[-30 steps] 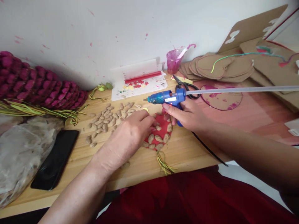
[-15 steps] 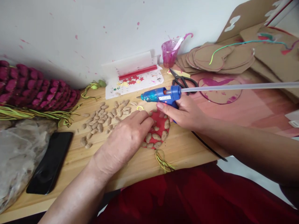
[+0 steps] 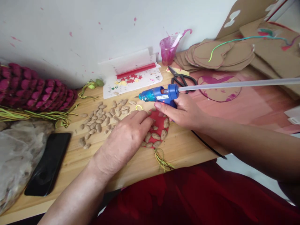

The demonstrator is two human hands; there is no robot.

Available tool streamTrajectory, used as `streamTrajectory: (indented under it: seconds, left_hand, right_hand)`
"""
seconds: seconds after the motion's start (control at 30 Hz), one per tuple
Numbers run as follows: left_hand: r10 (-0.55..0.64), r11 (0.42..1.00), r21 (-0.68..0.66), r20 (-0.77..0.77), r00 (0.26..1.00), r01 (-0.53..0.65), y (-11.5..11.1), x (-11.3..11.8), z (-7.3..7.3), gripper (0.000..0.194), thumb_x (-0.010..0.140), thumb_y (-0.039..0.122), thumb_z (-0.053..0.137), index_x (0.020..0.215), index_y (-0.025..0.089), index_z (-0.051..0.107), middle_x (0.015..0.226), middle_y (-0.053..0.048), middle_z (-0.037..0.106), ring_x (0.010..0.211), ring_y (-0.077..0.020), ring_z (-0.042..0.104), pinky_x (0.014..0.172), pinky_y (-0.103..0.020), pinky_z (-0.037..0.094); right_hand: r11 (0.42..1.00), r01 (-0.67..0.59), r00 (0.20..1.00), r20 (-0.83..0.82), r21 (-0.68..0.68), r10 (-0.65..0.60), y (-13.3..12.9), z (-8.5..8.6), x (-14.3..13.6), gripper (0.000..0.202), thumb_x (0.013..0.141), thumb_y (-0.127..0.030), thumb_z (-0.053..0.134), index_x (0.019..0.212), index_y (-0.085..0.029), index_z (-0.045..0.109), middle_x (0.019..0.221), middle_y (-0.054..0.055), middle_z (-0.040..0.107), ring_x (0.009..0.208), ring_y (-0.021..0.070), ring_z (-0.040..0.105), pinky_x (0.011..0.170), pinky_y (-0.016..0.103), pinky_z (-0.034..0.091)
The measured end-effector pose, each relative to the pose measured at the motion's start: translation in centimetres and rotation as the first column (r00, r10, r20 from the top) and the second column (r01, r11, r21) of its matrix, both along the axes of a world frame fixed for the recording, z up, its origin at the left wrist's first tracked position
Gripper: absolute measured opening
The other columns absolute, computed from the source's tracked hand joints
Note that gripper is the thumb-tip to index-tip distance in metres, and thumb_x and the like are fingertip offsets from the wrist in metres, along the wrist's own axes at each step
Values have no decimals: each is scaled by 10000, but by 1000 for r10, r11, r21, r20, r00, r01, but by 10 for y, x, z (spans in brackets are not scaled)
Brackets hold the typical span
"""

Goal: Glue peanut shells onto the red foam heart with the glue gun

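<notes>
My right hand (image 3: 186, 114) is wrapped round the grip of a blue glue gun (image 3: 156, 94). Its nozzle points left, and a long clear glue stick (image 3: 234, 84) sticks out of its back. My left hand (image 3: 125, 134) bends over a red piece (image 3: 160, 119) on the table, fingers curled together at its left side. The fingertips and whatever is under them are hidden. Peanuts (image 3: 155, 136) line the edge and inner part of the red piece. A yellow loop (image 3: 139, 107) lies at its top, and a green-yellow tassel (image 3: 162, 161) hangs from its bottom.
Loose peanuts (image 3: 98, 118) lie to the left. Behind are star-strewn paper (image 3: 140, 82), black scissors (image 3: 181, 78) and a pink-stained cup (image 3: 167, 53). Cardboard hearts (image 3: 208, 54) are stacked at right. A phone (image 3: 48, 165), plastic bag (image 3: 21, 159) and magenta stack (image 3: 35, 89) stand left.
The whole view has shifted slightly. Both hands, the glue gun and the red piece keep nearly the same places relative to one another.
</notes>
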State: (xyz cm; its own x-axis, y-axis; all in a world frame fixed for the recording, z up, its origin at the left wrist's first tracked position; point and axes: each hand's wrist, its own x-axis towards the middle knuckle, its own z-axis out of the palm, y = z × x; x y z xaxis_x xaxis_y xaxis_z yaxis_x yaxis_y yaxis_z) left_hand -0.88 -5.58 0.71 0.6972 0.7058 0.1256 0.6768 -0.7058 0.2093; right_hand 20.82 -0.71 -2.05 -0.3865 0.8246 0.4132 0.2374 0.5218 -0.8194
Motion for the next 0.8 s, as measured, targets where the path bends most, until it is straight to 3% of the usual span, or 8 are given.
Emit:
streamTrajectory:
  seconds: [0.43,0.67,0.8]
  left_hand:
    - [-14,999,39,-20,1000,15,1,1,-2,116,1011,129,531,1049,141,640,1054,-89,627,901,-200,608,754,-329,526]
    - [1,1000,8,7,1000,-1,1,0,-2,178,1005,122,533,1133,161,651,1073,-85,644,968,-210,629,831,-344,539]
    - [43,998,-42,60,997,-41,6,-6,4,167,1000,148,541,1091,188,675,1005,-54,644,861,-174,635,766,-308,536]
  right_hand:
    - [1000,-4,1000,21,-12,5,0,-1,1,311,998,-354,596,737,-187,575,678,-24,543,674,126,480,656,285,368]
    - [1000,-9,1000,17,-23,9,0,0,1,311,995,-366,597,742,-186,582,692,-17,558,694,134,498,668,286,380]
    - [999,-2,1000,31,-50,3,0,0,1,309,991,-367,605,743,-184,592,686,-17,551,678,133,480,654,287,367]
